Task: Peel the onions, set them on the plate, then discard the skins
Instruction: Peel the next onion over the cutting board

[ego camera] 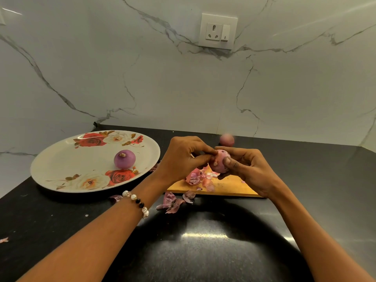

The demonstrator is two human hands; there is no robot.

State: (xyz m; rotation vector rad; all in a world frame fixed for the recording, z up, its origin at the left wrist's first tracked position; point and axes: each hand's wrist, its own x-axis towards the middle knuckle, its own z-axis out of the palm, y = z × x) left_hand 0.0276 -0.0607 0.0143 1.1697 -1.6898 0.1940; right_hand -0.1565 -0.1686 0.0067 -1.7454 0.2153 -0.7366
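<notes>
Both hands meet above the wooden cutting board. My right hand grips a pink onion, thumb pressed on its front. My left hand pinches at the onion's left side, fingers curled against its skin. A peeled purple onion sits on the white rose-patterned plate at the left. Another pinkish onion lies on the black counter near the wall, behind my hands. Loose onion skins lie on the board and more skins on the counter in front of it.
The black counter stretches toward me, with a skin scrap at its left edge. A marble wall with a socket and switch stands behind. A beaded bracelet circles my left wrist.
</notes>
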